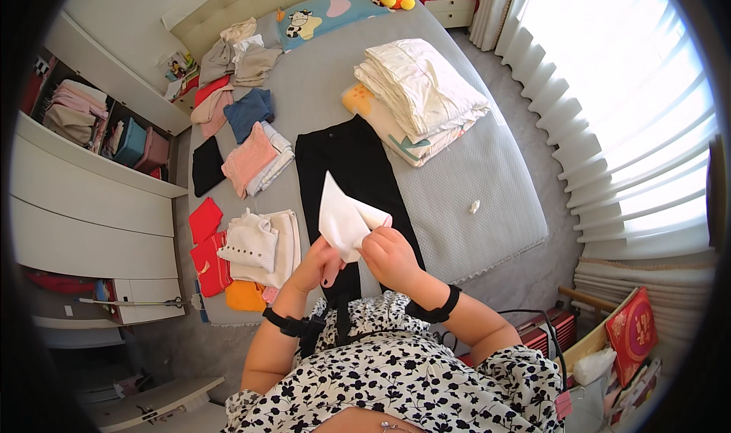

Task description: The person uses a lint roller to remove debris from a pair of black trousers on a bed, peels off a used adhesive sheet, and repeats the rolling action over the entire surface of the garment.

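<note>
My left hand [320,264] and my right hand [391,257] both grip a white paper-like sheet [342,221] in front of my body. Its left part rises to a point, while the right part curls into a tube shape with a pink end. I cannot tell exactly what the sheet is. Below it, black trousers [348,147] lie spread on the bed, waistband away from me and legs towards me. The sheet and my hands cover part of the legs. A small crumpled white scrap [474,207] lies on the grey bedspread [457,244] to the right.
Folded cream bedding [422,84] is stacked at the bed's right. Folded clothes line the left side, including a white ribbed top [249,241], a pink garment [251,159] and red garments [210,264]. An open wardrobe [94,204] stands left; sheer curtains [639,164] hang right.
</note>
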